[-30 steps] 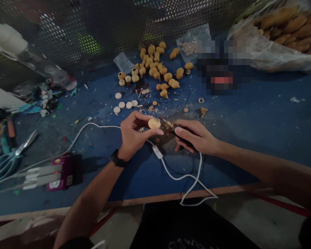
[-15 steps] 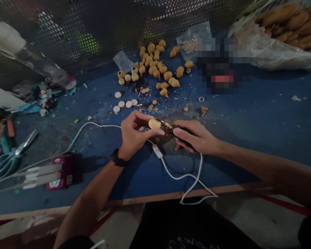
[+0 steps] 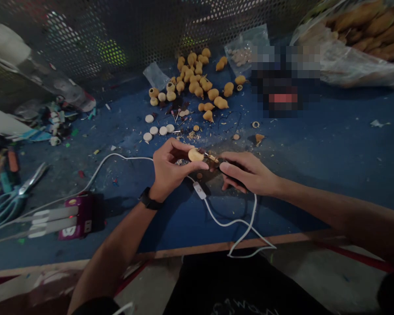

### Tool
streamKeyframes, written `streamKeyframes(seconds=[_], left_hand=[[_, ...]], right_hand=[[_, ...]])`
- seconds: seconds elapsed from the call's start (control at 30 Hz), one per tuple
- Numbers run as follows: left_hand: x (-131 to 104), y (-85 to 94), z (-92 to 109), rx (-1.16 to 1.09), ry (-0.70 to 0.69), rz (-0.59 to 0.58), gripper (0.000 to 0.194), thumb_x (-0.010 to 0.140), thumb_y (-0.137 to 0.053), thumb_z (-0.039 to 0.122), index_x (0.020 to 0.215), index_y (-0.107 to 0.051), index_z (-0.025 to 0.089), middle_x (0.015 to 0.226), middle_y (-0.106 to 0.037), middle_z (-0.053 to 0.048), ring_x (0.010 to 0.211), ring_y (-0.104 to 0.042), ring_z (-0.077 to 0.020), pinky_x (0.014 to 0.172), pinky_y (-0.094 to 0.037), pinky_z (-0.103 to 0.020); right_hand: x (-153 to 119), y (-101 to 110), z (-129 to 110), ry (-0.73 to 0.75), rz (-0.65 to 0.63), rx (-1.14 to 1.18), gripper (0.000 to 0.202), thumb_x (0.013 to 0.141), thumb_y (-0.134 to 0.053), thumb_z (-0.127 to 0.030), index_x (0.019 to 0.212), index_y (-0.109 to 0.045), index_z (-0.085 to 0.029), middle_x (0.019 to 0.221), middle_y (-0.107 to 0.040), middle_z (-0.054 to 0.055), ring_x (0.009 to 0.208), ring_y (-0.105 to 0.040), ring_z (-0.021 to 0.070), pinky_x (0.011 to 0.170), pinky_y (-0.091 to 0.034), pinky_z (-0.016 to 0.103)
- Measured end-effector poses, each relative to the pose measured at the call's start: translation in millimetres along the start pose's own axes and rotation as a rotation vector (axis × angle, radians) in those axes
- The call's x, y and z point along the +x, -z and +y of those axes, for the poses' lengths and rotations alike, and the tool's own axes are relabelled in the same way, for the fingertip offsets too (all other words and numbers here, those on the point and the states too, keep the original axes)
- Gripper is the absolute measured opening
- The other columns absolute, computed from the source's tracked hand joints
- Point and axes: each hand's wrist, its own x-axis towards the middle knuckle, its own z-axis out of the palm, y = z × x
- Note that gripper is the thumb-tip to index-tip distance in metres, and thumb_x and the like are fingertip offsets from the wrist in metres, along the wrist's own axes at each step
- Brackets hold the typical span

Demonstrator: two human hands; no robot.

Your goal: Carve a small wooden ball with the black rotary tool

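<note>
Between the thumb and fingers of my left hand (image 3: 172,164) is a small tan gourd (image 3: 195,155), its rounded end towards me. My right hand (image 3: 246,173) is closed around a small rotary tool (image 3: 212,158) with a brass-coloured collet. The tool's tip meets the right side of the gourd, by a dark patch; the exact contact is too small to make out. A white cord with an inline switch (image 3: 199,190) runs beneath my hands. Wood-like shavings (image 3: 193,135) and a small round disc (image 3: 199,176) lie close by on the blue table.
Several small gourds (image 3: 195,83) are heaped at the back, some cut open. White discs (image 3: 154,131) lie left of the shavings. A purple power adapter (image 3: 75,216) and scissors (image 3: 16,197) are at the left. A plastic bag of gourds (image 3: 357,65) stands back right.
The gourd has turned slightly in my left hand, and its outline beside the tool tip looks different. Both hands stay in nearly the same place.
</note>
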Motion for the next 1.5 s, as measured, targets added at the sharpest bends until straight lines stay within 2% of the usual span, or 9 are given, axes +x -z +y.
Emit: streamKeyframes(seconds=[0.27,0.5,0.7,0.93,1.3,1.5], left_hand=[[-0.6,0.6,-1.7,-0.036,-0.024,0.005,0.058,0.055,-0.103,0.052,0.087,-0.066,0.022,0.08,-0.08,0.0,0.072,-0.08,-0.0195,0.064,-0.065,-0.03],[-1.9,2.4,-3.1,-0.039,0.003,0.001,0.056,0.054,-0.104,0.049,0.088,-0.068,0.022,0.082,-0.082,-0.001,0.073,-0.081,-0.0201,0.064,-0.066,-0.03],[-1.0,1.4,-1.8,-0.018,0.014,0.016,0.058,0.053,-0.103,0.054,0.086,-0.069,0.022,0.08,-0.082,0.0,0.072,-0.081,-0.0201,0.063,-0.066,-0.03],[0.1,0.7,0.8,-0.053,-0.01,0.011,0.052,0.054,-0.105,0.046,0.086,-0.072,0.021,0.08,-0.083,0.0,0.069,-0.08,-0.018,0.062,-0.066,-0.027],[-0.7,0.7,-2.2,-0.05,0.051,-0.008,0.052,0.056,-0.102,0.054,0.086,-0.074,0.022,0.084,-0.083,-0.002,0.071,-0.08,-0.0192,0.065,-0.066,-0.031],[-1.1,0.8,-2.8,-0.044,0.031,-0.005,0.051,0.059,-0.1,0.056,0.088,-0.076,0.022,0.084,-0.083,-0.003,0.07,-0.08,-0.0185,0.064,-0.067,-0.029]], right_hand=[[0.0,1.6,0.0,0.004,-0.017,-0.006,0.04,0.109,-0.051,-0.051,0.082,-0.049,-0.022,0.05,-0.046,-0.012,0.037,-0.041,0.004,0.069,-0.065,0.032],[0.0,1.3,0.8,0.003,-0.004,0.006,0.044,0.107,-0.053,-0.057,0.08,-0.047,-0.023,0.051,-0.047,-0.012,0.036,-0.041,0.0038,0.067,-0.065,0.03],[-0.1,1.8,-1.8,-0.003,-0.007,-0.01,0.045,0.106,-0.053,-0.06,0.082,-0.05,-0.022,0.05,-0.047,-0.013,0.036,-0.041,0.0033,0.067,-0.065,0.028],[0.0,3.2,2.6,0.0,-0.017,0.05,0.042,0.108,-0.053,-0.057,0.084,-0.05,-0.022,0.05,-0.046,-0.013,0.036,-0.041,0.0038,0.068,-0.065,0.03],[-0.5,2.7,4.8,0.01,-0.007,0.041,0.044,0.108,-0.053,-0.057,0.081,-0.048,-0.022,0.054,-0.048,-0.012,0.036,-0.041,0.0023,0.068,-0.066,0.029],[-0.2,3.0,4.5,0.019,-0.006,0.038,0.042,0.109,-0.053,-0.054,0.083,-0.05,-0.021,0.054,-0.048,-0.012,0.036,-0.042,0.0025,0.067,-0.066,0.029]])
